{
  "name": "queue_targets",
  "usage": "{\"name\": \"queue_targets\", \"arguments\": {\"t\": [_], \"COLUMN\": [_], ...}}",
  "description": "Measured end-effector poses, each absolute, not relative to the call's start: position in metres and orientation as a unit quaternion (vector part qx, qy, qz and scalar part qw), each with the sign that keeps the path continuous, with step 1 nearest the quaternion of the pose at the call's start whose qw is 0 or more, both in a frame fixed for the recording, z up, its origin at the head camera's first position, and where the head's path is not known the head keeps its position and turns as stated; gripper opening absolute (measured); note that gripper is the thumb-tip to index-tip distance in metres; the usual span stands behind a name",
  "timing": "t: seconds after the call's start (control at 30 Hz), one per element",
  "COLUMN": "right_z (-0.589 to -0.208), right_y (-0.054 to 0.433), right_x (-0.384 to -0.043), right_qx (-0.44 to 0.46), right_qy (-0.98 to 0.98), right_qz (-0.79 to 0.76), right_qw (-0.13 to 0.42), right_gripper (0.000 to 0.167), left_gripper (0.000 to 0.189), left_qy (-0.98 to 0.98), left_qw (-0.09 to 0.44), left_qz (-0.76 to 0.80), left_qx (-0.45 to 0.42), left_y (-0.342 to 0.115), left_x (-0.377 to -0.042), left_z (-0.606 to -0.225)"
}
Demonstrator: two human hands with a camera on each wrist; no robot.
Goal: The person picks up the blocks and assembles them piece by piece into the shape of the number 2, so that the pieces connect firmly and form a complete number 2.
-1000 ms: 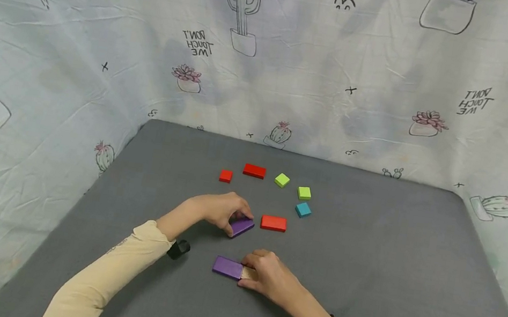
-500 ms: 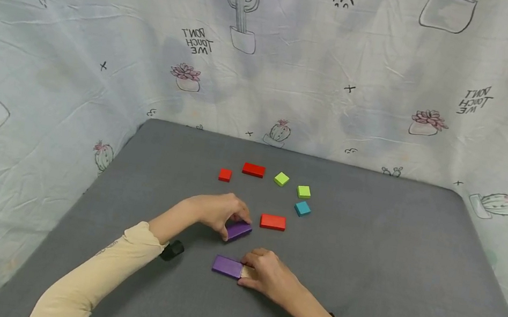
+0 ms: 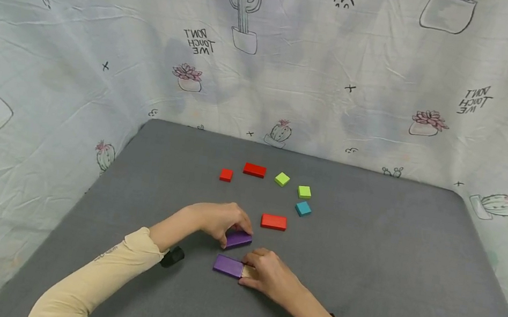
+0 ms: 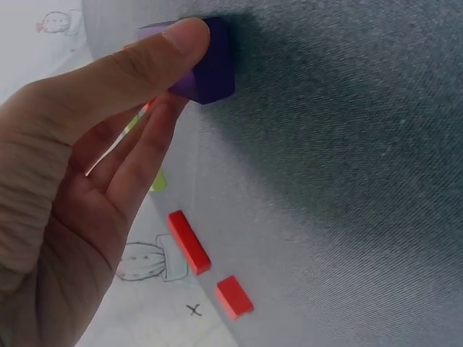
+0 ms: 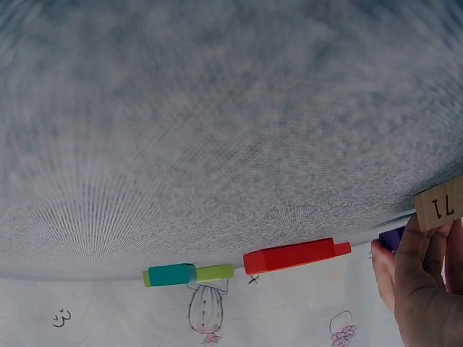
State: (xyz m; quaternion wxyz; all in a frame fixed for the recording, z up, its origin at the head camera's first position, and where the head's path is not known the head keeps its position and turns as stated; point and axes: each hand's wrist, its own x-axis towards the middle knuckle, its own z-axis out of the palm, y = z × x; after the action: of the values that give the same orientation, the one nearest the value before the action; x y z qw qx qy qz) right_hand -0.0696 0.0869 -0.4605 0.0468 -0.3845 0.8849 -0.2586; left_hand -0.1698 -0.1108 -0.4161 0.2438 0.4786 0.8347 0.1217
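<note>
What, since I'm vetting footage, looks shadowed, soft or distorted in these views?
Head view: faint shadow beside the left sleeve; left wrist view: dark shadow beside the purple block, washed-out upper-left corner; right wrist view: gray cloth blurred at top, streaked lower left.

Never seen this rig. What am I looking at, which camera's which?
No robot here: a person works bare-handed on a grey fabric surface. The wide pictures come from a head-worn camera; the two smaller ones from a camera on each wrist. The left hand pinches a purple rectangular block. The right hand grips a pale wooden block, which sits at the end of a second purple rectangular block. Farther off lie two red rectangular blocks, a small red block, two small green blocks and a small teal block.
</note>
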Motion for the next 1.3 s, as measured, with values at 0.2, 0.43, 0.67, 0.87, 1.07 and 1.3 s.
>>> {"name": "queue_targets", "arguments": {"t": [0.2, 0.43, 0.67, 0.87, 1.07, 1.3], "right_z": [-0.461, -0.461, -0.461, -0.462, -0.461, -0.462], "right_y": [0.087, 0.087, 0.087, 0.087, 0.087, 0.087], "right_x": [-0.069, -0.068, -0.069, -0.07, -0.07, -0.07], "right_qx": [-0.387, -0.389, -0.392, -0.397, -0.395, -0.395], "right_qy": [0.884, 0.882, 0.883, 0.882, 0.883, 0.882], "right_qz": [-0.258, -0.262, -0.256, -0.251, -0.252, -0.253], "right_qw": [0.046, 0.043, 0.039, 0.031, 0.033, 0.035], "right_gripper": [0.028, 0.027, 0.027, 0.028, 0.027, 0.027], "left_gripper": [0.059, 0.059, 0.058, 0.059, 0.055, 0.035], "left_qy": [0.831, 0.832, 0.835, 0.837, 0.836, 0.846], "left_qw": [0.25, 0.244, 0.236, 0.234, 0.224, 0.189], "left_qz": [0.115, 0.115, 0.104, 0.097, 0.125, 0.141], "left_qx": [0.484, 0.484, 0.487, 0.485, 0.485, 0.479], "left_y": [-0.11, -0.108, -0.107, -0.108, -0.113, -0.118], "left_x": [-0.167, -0.166, -0.164, -0.164, -0.166, -0.151], "left_z": [-0.421, -0.422, -0.421, -0.422, -0.421, -0.412]}}
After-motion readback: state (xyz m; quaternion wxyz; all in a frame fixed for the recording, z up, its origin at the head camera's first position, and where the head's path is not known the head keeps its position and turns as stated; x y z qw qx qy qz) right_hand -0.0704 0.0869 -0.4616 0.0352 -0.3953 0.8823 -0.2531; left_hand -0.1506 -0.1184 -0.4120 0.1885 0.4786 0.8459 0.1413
